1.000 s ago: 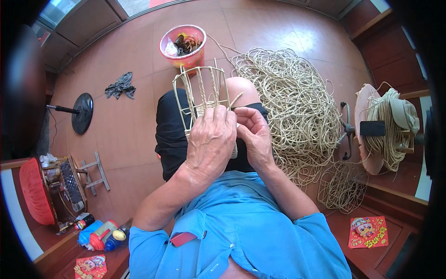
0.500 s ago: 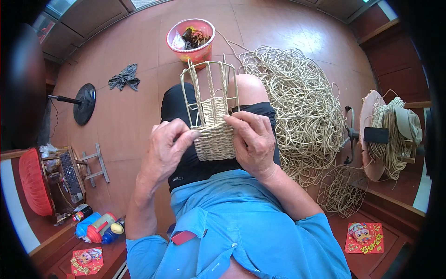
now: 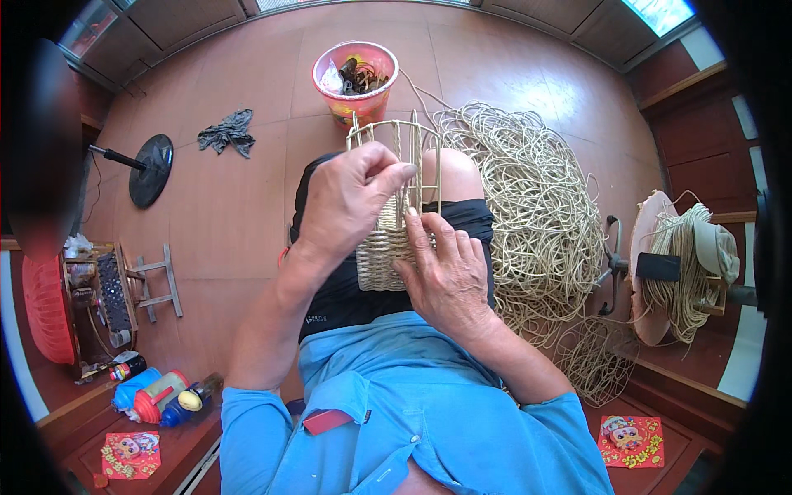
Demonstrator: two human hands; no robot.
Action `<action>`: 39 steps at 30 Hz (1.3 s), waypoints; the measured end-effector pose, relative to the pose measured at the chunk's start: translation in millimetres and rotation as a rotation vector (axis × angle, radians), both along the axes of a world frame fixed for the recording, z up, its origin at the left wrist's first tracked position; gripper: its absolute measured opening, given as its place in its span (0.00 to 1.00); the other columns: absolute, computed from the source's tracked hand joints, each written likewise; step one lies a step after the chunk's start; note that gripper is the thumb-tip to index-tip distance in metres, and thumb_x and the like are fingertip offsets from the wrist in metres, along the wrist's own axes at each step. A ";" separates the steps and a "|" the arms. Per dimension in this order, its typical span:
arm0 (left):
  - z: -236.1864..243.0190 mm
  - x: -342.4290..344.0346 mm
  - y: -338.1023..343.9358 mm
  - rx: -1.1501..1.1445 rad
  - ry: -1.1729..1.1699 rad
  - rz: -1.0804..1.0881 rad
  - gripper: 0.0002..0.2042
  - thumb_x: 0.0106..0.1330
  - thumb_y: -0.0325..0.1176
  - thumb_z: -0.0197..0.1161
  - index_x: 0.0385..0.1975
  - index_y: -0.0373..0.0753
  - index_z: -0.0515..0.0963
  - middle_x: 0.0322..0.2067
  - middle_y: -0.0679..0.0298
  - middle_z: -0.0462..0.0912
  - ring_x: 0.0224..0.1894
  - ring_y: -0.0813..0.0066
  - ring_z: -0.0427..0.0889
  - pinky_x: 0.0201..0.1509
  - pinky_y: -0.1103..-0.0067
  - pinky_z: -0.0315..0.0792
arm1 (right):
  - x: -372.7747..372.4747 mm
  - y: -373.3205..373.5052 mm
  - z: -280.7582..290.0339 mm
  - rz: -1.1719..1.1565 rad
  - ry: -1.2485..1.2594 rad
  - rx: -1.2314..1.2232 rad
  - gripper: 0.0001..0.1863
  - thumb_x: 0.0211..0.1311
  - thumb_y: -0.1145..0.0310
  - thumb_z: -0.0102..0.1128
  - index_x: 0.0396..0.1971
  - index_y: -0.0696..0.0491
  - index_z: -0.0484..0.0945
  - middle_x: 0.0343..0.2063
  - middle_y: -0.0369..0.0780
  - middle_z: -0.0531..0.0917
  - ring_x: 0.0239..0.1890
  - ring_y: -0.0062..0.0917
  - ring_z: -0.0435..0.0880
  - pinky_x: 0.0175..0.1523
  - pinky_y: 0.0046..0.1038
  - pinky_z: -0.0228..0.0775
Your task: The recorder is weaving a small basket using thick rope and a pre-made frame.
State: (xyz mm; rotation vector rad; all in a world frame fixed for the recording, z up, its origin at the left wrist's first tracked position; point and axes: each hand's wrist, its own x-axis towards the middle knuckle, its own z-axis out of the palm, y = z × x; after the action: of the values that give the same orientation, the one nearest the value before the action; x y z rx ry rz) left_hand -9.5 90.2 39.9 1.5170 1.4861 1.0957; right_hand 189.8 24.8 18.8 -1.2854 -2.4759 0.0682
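A partly woven tan basket rests in my lap, its close-woven wall toward me. Bare upright stakes and a thin hoop rise from its far end. My left hand is raised over the basket's left side, thumb and fingers pinched together in front of the stakes; whatever they hold is too fine to make out. My right hand grips the basket's right side, its index finger up at the woven edge and its thumb against the wall. The left hand hides part of the basket and hoop.
A large heap of loose tan cord lies right of my knees. A pink bucket stands ahead, a dark crumpled cloth to its left. Far right is a cord reel; at left are a round black stand base and a small stool.
My left hand has gone from the basket's left edge up and right, over the stakes. My right hand has shifted slightly down and right, with its fingers lower along the wall.
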 end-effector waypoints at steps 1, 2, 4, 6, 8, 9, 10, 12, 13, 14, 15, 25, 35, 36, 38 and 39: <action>1.1 4.3 -1.6 0.027 0.146 0.022 0.12 0.76 0.38 0.72 0.36 0.34 0.86 0.27 0.65 0.87 0.31 0.82 0.85 0.37 0.75 0.79 | -0.8 0.1 0.7 0.001 -0.019 -0.013 0.37 0.68 0.54 0.71 0.71 0.57 0.75 0.60 0.44 0.77 0.49 0.33 0.80 0.52 0.36 0.70; 2.2 7.3 -3.7 0.027 0.148 0.021 0.12 0.76 0.38 0.72 0.36 0.34 0.86 0.27 0.65 0.87 0.31 0.82 0.85 0.37 0.75 0.79 | -1.6 0.4 1.3 0.005 -0.018 -0.005 0.37 0.68 0.54 0.71 0.71 0.57 0.75 0.60 0.44 0.77 0.49 0.33 0.80 0.52 0.36 0.70; 3.9 10.0 -7.5 0.188 0.350 0.007 0.10 0.76 0.36 0.72 0.37 0.35 0.87 0.27 0.58 0.88 0.29 0.74 0.87 0.37 0.73 0.79 | -2.6 1.6 1.9 0.000 -0.017 -0.044 0.38 0.66 0.54 0.72 0.72 0.56 0.74 0.59 0.44 0.77 0.48 0.33 0.80 0.52 0.37 0.69; 5.3 7.7 -15.3 0.166 0.360 0.011 0.09 0.75 0.36 0.72 0.39 0.35 0.87 0.30 0.52 0.89 0.31 0.63 0.90 0.37 0.70 0.80 | -1.7 4.0 2.9 0.005 0.002 -0.047 0.37 0.66 0.54 0.73 0.71 0.55 0.74 0.59 0.43 0.77 0.48 0.33 0.80 0.52 0.37 0.69; 4.6 7.0 -26.1 0.073 0.226 0.084 0.10 0.75 0.35 0.71 0.49 0.37 0.85 0.31 0.51 0.90 0.33 0.56 0.91 0.36 0.67 0.81 | -1.1 5.3 3.6 0.001 0.016 -0.067 0.37 0.65 0.55 0.74 0.70 0.54 0.74 0.58 0.43 0.77 0.48 0.34 0.80 0.52 0.37 0.69; 3.1 8.6 -32.0 0.072 0.229 0.079 0.10 0.75 0.35 0.71 0.49 0.37 0.85 0.31 0.51 0.90 0.33 0.56 0.91 0.36 0.67 0.81 | -0.7 5.9 3.8 0.003 0.026 -0.071 0.36 0.64 0.55 0.75 0.69 0.52 0.75 0.58 0.42 0.78 0.48 0.34 0.80 0.52 0.37 0.69; 1.0 11.1 -38.4 0.155 0.325 0.102 0.14 0.76 0.34 0.70 0.56 0.39 0.82 0.33 0.51 0.91 0.35 0.56 0.92 0.37 0.66 0.82 | -0.3 6.6 3.7 0.004 0.040 -0.084 0.35 0.64 0.55 0.75 0.68 0.51 0.76 0.57 0.42 0.78 0.48 0.34 0.80 0.52 0.38 0.69; -4.4 17.0 -47.5 0.240 0.419 0.126 0.19 0.76 0.33 0.69 0.64 0.40 0.79 0.36 0.52 0.92 0.37 0.55 0.93 0.38 0.65 0.84 | 0.6 8.5 2.9 0.009 0.052 -0.074 0.34 0.63 0.56 0.75 0.67 0.50 0.77 0.57 0.42 0.78 0.48 0.34 0.80 0.52 0.38 0.70; -7.2 21.0 -51.4 0.263 0.452 0.112 0.23 0.77 0.32 0.68 0.70 0.41 0.75 0.38 0.51 0.92 0.39 0.53 0.94 0.41 0.63 0.85 | 0.8 8.9 2.2 0.012 0.072 -0.085 0.33 0.63 0.56 0.75 0.66 0.50 0.77 0.57 0.42 0.78 0.48 0.35 0.80 0.52 0.38 0.70; -9.8 24.9 -54.1 0.268 0.489 0.089 0.28 0.77 0.31 0.67 0.75 0.41 0.70 0.40 0.51 0.93 0.41 0.50 0.94 0.43 0.62 0.86 | 1.1 9.5 1.4 0.015 0.068 -0.079 0.33 0.63 0.56 0.75 0.66 0.50 0.77 0.57 0.42 0.78 0.48 0.35 0.80 0.52 0.38 0.70; -11.9 27.6 -55.2 0.196 0.473 0.084 0.32 0.77 0.29 0.66 0.79 0.41 0.65 0.46 0.50 0.92 0.45 0.47 0.93 0.48 0.60 0.87 | 1.5 11.0 0.5 0.021 0.097 -0.079 0.32 0.63 0.57 0.75 0.65 0.49 0.78 0.57 0.42 0.78 0.48 0.35 0.80 0.52 0.39 0.70; -22.1 39.3 -56.1 0.128 0.315 0.166 0.33 0.74 0.22 0.65 0.79 0.43 0.65 0.48 0.47 0.88 0.48 0.49 0.91 0.50 0.60 0.85 | 4.0 12.4 -2.0 0.038 0.191 -0.093 0.27 0.63 0.60 0.76 0.61 0.49 0.80 0.55 0.41 0.78 0.49 0.36 0.80 0.53 0.40 0.72; -36.9 9.2 -83.9 0.028 -0.263 0.274 0.19 0.75 0.22 0.69 0.64 0.35 0.78 0.43 0.62 0.87 0.43 0.79 0.87 0.47 0.80 0.83 | -9.7 9.1 -8.2 0.059 0.306 0.010 0.29 0.63 0.63 0.75 0.66 0.46 0.81 0.57 0.38 0.80 0.48 0.33 0.81 0.53 0.37 0.72; -38.0 4.7 -83.5 -0.003 -0.443 0.316 0.17 0.76 0.22 0.69 0.62 0.34 0.79 0.44 0.63 0.87 0.43 0.82 0.87 0.47 0.83 0.82 | -12.5 10.9 -8.9 0.095 0.291 0.016 0.29 0.64 0.64 0.74 0.66 0.47 0.82 0.56 0.37 0.80 0.48 0.32 0.81 0.53 0.36 0.72; -38.9 -4.4 -81.8 0.037 -0.468 0.307 0.13 0.77 0.23 0.69 0.58 0.31 0.81 0.45 0.63 0.88 0.41 0.81 0.87 0.47 0.83 0.83 | -16.2 13.2 -9.4 0.126 0.276 0.025 0.28 0.64 0.65 0.73 0.66 0.47 0.82 0.56 0.36 0.81 0.48 0.31 0.81 0.53 0.36 0.72; -39.0 -8.6 -80.5 0.007 -0.485 0.315 0.13 0.77 0.23 0.69 0.58 0.31 0.83 0.44 0.63 0.88 0.41 0.82 0.87 0.47 0.82 0.83 | -17.3 13.5 -9.4 0.146 0.259 0.028 0.28 0.65 0.66 0.72 0.66 0.48 0.82 0.55 0.36 0.81 0.47 0.30 0.81 0.53 0.35 0.72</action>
State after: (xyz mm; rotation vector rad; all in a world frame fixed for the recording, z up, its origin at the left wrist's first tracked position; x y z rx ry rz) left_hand -18.1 9.7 0.8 0.9401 1.3943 1.5255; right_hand 172.6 38.3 9.4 -1.0128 -2.3333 0.2206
